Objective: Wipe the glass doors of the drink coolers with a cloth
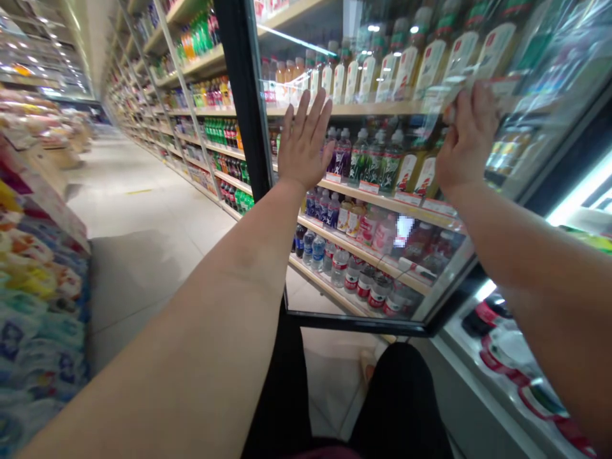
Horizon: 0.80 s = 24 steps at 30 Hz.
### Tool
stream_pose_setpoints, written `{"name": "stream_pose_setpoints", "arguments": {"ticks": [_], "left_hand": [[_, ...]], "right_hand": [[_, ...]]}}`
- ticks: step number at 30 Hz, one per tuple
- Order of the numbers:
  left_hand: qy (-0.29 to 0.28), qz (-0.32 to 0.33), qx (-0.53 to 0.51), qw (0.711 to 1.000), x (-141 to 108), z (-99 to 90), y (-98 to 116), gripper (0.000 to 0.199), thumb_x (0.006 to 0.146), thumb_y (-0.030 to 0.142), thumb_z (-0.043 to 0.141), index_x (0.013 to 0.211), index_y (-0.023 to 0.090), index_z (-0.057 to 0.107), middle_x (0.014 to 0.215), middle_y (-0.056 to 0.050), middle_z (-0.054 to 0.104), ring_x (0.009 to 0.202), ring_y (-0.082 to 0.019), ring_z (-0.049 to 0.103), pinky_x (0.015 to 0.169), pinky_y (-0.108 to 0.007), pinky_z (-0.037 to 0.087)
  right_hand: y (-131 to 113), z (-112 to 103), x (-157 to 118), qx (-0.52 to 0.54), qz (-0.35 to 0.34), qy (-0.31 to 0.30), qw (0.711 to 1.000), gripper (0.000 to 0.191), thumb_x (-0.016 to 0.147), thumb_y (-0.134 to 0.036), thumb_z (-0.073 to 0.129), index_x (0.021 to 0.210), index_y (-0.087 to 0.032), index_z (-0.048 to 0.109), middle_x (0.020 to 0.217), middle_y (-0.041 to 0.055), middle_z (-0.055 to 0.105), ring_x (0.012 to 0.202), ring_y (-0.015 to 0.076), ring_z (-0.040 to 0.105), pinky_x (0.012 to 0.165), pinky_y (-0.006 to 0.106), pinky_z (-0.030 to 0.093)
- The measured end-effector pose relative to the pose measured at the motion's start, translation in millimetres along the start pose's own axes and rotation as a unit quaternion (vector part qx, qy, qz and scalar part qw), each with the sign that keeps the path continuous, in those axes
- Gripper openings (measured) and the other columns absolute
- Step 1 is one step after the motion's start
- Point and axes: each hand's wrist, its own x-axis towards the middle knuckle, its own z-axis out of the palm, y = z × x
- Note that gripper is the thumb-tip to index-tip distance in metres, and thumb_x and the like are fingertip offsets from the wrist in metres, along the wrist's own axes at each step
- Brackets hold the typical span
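Observation:
A glass cooler door [344, 322] with a black frame stands swung out in front of me. My left hand [305, 137] lies flat on the glass near its left edge, fingers spread, holding nothing. Against the upper right of the pane, my right hand [468, 137] is closed with bent fingers. Something pale and blurred shows at its fingertips, too unclear to name. Through the glass, shelves of bottles are visible, with green-capped bottles [368, 73] on the upper shelf and dark-labelled bottles [366, 159] below.
Long drink shelves [215, 111] run down the left side of the aisle floor [138, 217]. Stacked colourful packages [33, 319] stand at the far left. At the lower right, the cooler holds wrapped packs with red labels [507, 357]. My knees and a foot show below the door.

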Motion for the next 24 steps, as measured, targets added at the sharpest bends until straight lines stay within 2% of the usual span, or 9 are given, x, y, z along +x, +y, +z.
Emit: {"name": "stream_pose_setpoints", "arguments": {"ticks": [2,5,7,9,12,15,18,21,24], "left_hand": [[0.002,-0.012,0.0,1.0,-0.9,-1.9,2.5,0.074,0.1,0.052,0.029,0.17,0.032,0.018,0.168,0.028,0.021,0.148,0.003,-0.038,0.127,-0.025,-0.03],[0.005,-0.03,0.024,0.999,-2.5,-5.1,6.0,0.072,0.101,0.048,0.027,0.17,0.028,0.021,0.171,0.025,0.008,0.155,0.0,-0.026,0.132,-0.028,-0.02],[0.009,-0.03,0.027,0.999,-3.5,-6.9,7.3,0.072,0.102,0.048,0.028,0.17,0.028,0.02,0.172,0.024,0.006,0.157,-0.003,-0.023,0.133,-0.03,-0.02],[0.013,-0.019,0.021,1.0,-4.3,-8.3,7.8,0.071,0.102,0.048,0.029,0.17,0.032,0.018,0.171,0.025,0.009,0.157,-0.002,-0.023,0.133,-0.03,-0.019],[0.014,-0.01,0.016,1.0,-4.3,-8.4,7.4,0.072,0.101,0.05,0.03,0.17,0.035,0.017,0.17,0.026,0.016,0.153,0.003,-0.028,0.133,-0.029,-0.019],[0.005,-0.017,0.031,0.999,-3.4,-6.0,6.3,0.075,0.1,0.052,0.031,0.171,0.031,0.015,0.17,0.026,0.019,0.151,0.001,-0.034,0.13,-0.028,-0.025],[-0.001,-0.023,0.048,0.999,-2.9,-4.1,5.3,0.073,0.102,0.049,0.031,0.17,0.027,0.016,0.171,0.024,0.014,0.152,0.002,-0.032,0.129,-0.027,-0.026],[0.009,-0.028,0.039,0.999,-2.8,-3.5,4.3,0.071,0.102,0.048,0.029,0.17,0.029,0.021,0.17,0.026,0.009,0.151,0.006,-0.03,0.132,-0.026,-0.021],[0.008,-0.015,0.015,1.0,-2.7,-3.4,2.9,0.076,0.099,0.053,0.031,0.171,0.032,0.016,0.169,0.029,0.01,0.149,0.005,-0.035,0.129,-0.027,-0.027]], "right_hand": [[1.1,4.0,-12.3,0.003,-0.002,0.016,1.0,0.06,0.099,-0.017,0.037,0.158,-0.013,0.048,0.167,0.0134,0.039,0.16,0.0279,0.026,0.13,0.059,0.019],[9.1,2.8,1.6,-0.003,-0.009,0.018,1.0,0.061,0.098,-0.017,0.039,0.158,-0.016,0.05,0.167,0.0106,0.04,0.159,0.0272,0.029,0.13,0.057,0.02],[16.7,0.1,17.5,-0.007,-0.01,0.01,1.0,0.065,0.096,-0.016,0.042,0.16,-0.016,0.047,0.168,0.0086,0.038,0.159,0.0261,0.028,0.131,0.055,0.019],[22.2,-0.2,20.5,-0.015,-0.006,0.016,1.0,0.066,0.095,-0.014,0.041,0.161,-0.016,0.046,0.169,0.0083,0.037,0.16,0.0253,0.026,0.131,0.053,0.018],[24.9,4.3,-2.8,-0.026,0.007,0.03,0.999,0.068,0.094,-0.014,0.04,0.161,-0.012,0.045,0.169,0.0115,0.036,0.161,0.0269,0.024,0.131,0.056,0.019],[28.9,5.3,-21.2,-0.031,0.018,0.024,0.999,0.068,0.091,-0.014,0.042,0.16,-0.013,0.047,0.168,0.0129,0.038,0.16,0.0275,0.026,0.13,0.058,0.018],[40.9,-2.0,-9.7,-0.026,-0.001,0.011,1.0,0.067,0.093,-0.016,0.044,0.16,-0.013,0.047,0.168,0.0127,0.037,0.16,0.0262,0.027,0.131,0.053,0.018],[55.4,-6.2,0.6,-0.024,-0.013,0.002,1.0,0.068,0.094,-0.018,0.044,0.162,-0.014,0.044,0.17,0.0118,0.033,0.16,0.0256,0.025,0.131,0.052,0.018],[65.2,1.7,-16.3,-0.027,0.005,0.024,0.999,0.067,0.096,-0.02,0.04,0.163,-0.016,0.043,0.17,0.0123,0.034,0.161,0.0249,0.024,0.13,0.056,0.018]]}}
